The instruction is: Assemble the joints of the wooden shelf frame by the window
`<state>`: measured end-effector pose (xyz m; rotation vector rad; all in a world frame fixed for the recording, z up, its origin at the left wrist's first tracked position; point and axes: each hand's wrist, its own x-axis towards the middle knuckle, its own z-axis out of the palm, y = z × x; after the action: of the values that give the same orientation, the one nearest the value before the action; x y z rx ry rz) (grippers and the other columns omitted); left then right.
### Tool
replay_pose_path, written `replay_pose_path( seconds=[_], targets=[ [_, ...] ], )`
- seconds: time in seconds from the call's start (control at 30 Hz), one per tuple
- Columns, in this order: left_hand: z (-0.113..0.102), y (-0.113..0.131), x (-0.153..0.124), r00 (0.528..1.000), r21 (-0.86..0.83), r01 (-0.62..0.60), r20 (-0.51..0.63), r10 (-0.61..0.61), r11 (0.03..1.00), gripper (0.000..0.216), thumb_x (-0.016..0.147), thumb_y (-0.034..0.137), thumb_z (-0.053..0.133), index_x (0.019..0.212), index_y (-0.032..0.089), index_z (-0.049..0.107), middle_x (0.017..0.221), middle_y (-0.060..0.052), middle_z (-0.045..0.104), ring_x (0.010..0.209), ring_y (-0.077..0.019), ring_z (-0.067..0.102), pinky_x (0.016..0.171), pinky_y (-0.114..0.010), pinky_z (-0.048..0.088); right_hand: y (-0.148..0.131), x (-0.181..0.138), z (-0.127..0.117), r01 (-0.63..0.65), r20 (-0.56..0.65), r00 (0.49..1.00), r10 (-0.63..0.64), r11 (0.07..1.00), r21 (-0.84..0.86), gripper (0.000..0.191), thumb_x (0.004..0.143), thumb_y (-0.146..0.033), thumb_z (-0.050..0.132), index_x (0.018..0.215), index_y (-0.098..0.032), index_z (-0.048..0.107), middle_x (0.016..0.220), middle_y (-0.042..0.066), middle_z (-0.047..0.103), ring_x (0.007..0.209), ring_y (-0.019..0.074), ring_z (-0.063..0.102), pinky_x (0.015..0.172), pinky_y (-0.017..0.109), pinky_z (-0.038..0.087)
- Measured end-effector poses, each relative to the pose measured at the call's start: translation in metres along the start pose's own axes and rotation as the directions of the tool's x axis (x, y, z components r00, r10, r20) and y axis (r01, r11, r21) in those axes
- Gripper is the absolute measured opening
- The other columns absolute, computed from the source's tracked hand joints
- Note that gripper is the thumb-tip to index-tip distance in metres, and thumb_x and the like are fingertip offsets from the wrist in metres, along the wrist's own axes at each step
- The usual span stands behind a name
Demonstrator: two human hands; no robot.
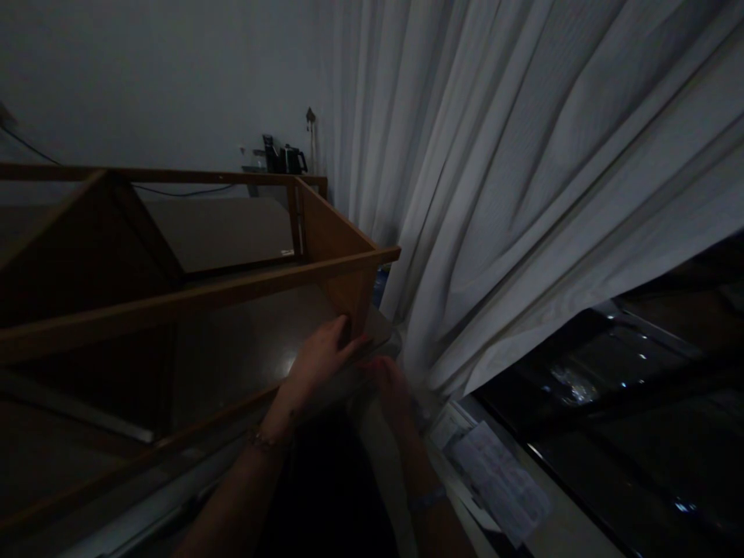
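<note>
A large brown wooden furniture frame (244, 291) with open sections and a dividing panel fills the left of the head view. My left hand (318, 358) is at the lower part of its near right corner, fingers curled against the inner side of the end panel (342, 298) and thumb along its bottom. Just right of it, my right hand (390, 384) is close under the same corner, with its fingers drawn together. Dim light hides what those fingers hold, if anything. A pale surface (261, 341) lies behind and below the frame.
Long white curtains (465, 170) hang close on the right, beside a dark window (598, 403). A black coffee pot (291, 159) stands at the back by the wall. A clear compartment box (500, 480) lies at lower right.
</note>
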<state>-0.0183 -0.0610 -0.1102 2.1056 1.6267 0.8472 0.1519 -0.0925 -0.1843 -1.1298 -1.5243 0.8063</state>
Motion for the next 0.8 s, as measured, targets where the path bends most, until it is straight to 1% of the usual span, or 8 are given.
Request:
replay_pose_path(
  seconds=[0.07,0.13,0.23,0.33,0.43,0.57,0.67,0.8],
  targets=[
    [0.0,0.0,0.0,1.0,-0.002,-0.003,-0.008,0.003,1.0,0.048,0.09,0.063,0.045,0.107,0.019,0.057,0.104,-0.009,0.067,0.091,-0.0237,0.064,0.075,-0.032,0.048,0.0,-0.001,0.001,0.001,-0.02,1.0,-0.001,1.0,-0.005,0.034,0.1,-0.041,0.041,0.092,-0.02,0.067,0.088,0.004,0.072,0.08,0.017,0.067,0.071,0.025,0.05],
    [0.0,0.0,0.0,1.0,0.001,-0.005,-0.017,0.005,1.0,0.05,0.09,0.064,0.045,0.109,0.019,0.057,0.104,-0.009,0.067,0.092,-0.0239,0.064,0.076,-0.033,0.048,0.001,-0.002,0.001,0.019,-0.014,1.0,-0.02,0.999,-0.032,0.033,0.1,-0.039,0.041,0.094,-0.02,0.067,0.089,0.004,0.072,0.081,0.0172,0.067,0.072,0.025,0.05],
    [0.001,-0.001,0.0,1.0,0.006,-0.011,-0.018,0.011,1.0,0.051,0.09,0.064,0.044,0.11,0.019,0.057,0.106,-0.01,0.066,0.093,-0.0242,0.064,0.077,-0.033,0.049,0.001,-0.002,-0.002,0.073,0.031,0.997,-0.071,0.993,-0.094,0.03,0.1,-0.034,0.042,0.096,-0.02,0.068,0.09,0.005,0.071,0.084,0.0175,0.066,0.076,0.027,0.05],
    [0.002,-0.003,0.001,1.0,0.01,-0.013,-0.009,0.013,1.0,0.049,0.091,0.063,0.043,0.108,0.019,0.057,0.105,-0.01,0.067,0.092,-0.0241,0.064,0.076,-0.033,0.05,-0.001,0.0,-0.007,0.173,0.089,0.983,-0.158,0.966,-0.194,0.027,0.099,-0.027,0.042,0.099,-0.021,0.068,0.094,0.006,0.069,0.089,0.0184,0.064,0.081,0.03,0.05],
    [0.003,-0.004,0.002,1.0,0.019,-0.009,-0.011,0.01,1.0,0.05,0.09,0.064,0.043,0.109,0.019,0.057,0.105,-0.01,0.067,0.093,-0.0245,0.065,0.077,-0.034,0.05,-0.004,0.003,-0.012,0.32,0.195,0.944,-0.268,0.889,-0.327,0.03,0.099,-0.016,0.037,0.105,-0.02,0.066,0.098,0.007,0.068,0.094,0.0192,0.063,0.085,0.033,0.051],
    [0.003,-0.003,0.001,1.0,0.027,-0.002,-0.015,0.003,1.0,0.052,0.09,0.065,0.043,0.113,0.019,0.056,0.112,-0.011,0.066,0.1,-0.0258,0.064,0.081,-0.035,0.05,-0.003,0.006,-0.015,0.457,0.343,0.881,-0.327,0.777,-0.433,0.035,0.092,-0.004,0.039,0.111,-0.02,0.064,0.1,0.008,0.068,0.097,0.0206,0.061,0.087,0.036,0.052],
    [0.003,-0.003,0.0,1.0,0.03,0.008,-0.007,-0.008,1.0,0.051,0.091,0.064,0.043,0.113,0.019,0.056,0.111,-0.011,0.066,0.1,-0.0261,0.064,0.083,-0.035,0.05,0.001,0.006,-0.016,0.489,0.379,0.864,-0.331,0.73,-0.476,0.035,0.088,-0.001,0.044,0.11,-0.02,0.064,0.099,0.008,0.068,0.096,0.0219,0.061,0.086,0.038,0.053],
    [0.003,-0.002,0.001,1.0,0.034,0.004,-0.014,-0.003,0.999,0.049,0.091,0.063,0.044,0.113,0.02,0.056,0.112,-0.011,0.066,0.1,-0.0259,0.064,0.084,-0.036,0.05,0.005,0.002,-0.015,0.487,0.368,0.866,-0.339,0.737,-0.469,0.036,0.088,-0.001,0.044,0.112,-0.021,0.063,0.1,0.008,0.067,0.095,0.0215,0.06,0.084,0.038,0.054]
  ],
)
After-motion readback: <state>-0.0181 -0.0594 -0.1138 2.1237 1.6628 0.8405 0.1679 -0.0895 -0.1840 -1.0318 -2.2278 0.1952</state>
